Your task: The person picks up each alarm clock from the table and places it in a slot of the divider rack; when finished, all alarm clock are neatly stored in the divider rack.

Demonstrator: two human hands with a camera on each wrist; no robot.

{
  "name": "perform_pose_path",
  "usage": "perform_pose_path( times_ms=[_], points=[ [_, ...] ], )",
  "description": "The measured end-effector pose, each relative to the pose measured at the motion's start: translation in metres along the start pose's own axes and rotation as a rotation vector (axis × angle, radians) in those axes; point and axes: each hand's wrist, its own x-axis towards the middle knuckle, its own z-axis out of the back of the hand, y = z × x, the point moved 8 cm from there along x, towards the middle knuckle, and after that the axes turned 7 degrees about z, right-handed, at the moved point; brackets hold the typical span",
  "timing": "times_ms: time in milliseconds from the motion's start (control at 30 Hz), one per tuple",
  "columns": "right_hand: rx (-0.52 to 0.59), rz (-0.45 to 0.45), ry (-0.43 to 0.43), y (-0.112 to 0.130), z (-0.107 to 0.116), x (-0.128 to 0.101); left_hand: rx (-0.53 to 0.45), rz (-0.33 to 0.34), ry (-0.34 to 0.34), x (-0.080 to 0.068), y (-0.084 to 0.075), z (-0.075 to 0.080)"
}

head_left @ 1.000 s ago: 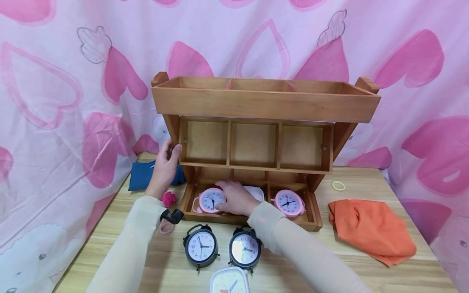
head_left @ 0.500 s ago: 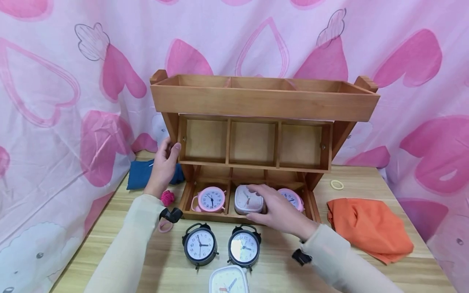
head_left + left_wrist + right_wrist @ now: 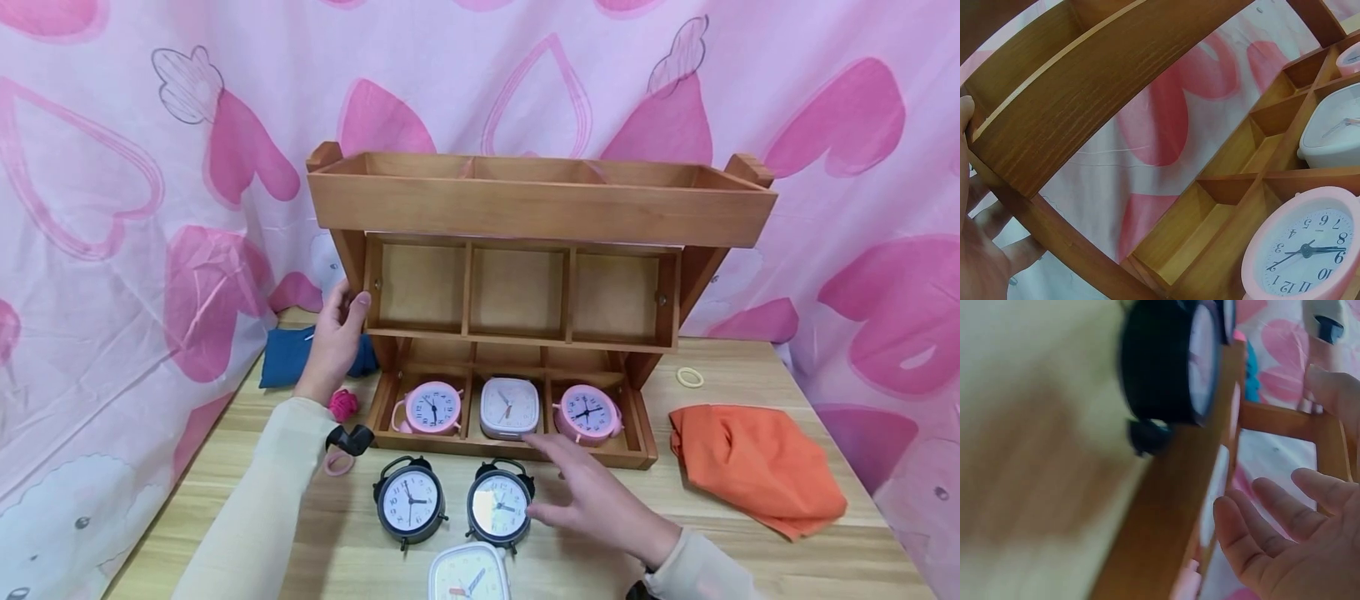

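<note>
My left hand (image 3: 335,342) grips the left side of the tiered wooden shelf (image 3: 540,208), its thumb at the middle tray's edge and its fingers around the side post. My right hand (image 3: 592,492) holds nothing, fingers spread, beside the right black alarm clock (image 3: 501,507). A second black alarm clock (image 3: 410,500) stands to its left. In the bottom tray sit a pink alarm clock (image 3: 432,408) at left, a white square clock (image 3: 509,407) in the middle compartment and another pink alarm clock (image 3: 587,413) at right. A white clock (image 3: 468,575) is partly cut off at the front edge of view.
An orange cloth (image 3: 757,467) lies on the right, with a pale yellow ring (image 3: 689,378) behind it. On the left are a blue cloth (image 3: 287,358), a pink yarn-like ball (image 3: 343,405) and a pink ring (image 3: 339,462). A heart-patterned curtain (image 3: 480,75) hangs behind.
My right hand has left the white square clock in the middle compartment and moved right and toward me, beside the black clock. My left hand stays on the shelf.
</note>
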Motion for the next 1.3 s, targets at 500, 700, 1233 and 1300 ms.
perform_pose_path(
  times_ms=[500,700,1233,1300],
  points=[
    [0.008,-0.034,0.066,-0.015,-0.056,-0.011,0.009,-0.002,-0.008,0.000,0.001,0.000],
    [0.022,-0.078,0.108,-0.021,-0.064,-0.011,0.019,0.010,-0.008,0.000,0.001,0.000],
    [0.019,-0.031,0.097,-0.017,-0.065,-0.001,0.010,-0.005,-0.008,-0.001,-0.001,0.001],
    [0.024,-0.036,0.092,-0.019,-0.065,-0.001,0.006,-0.006,-0.006,-0.001,-0.001,0.000]
  ],
)
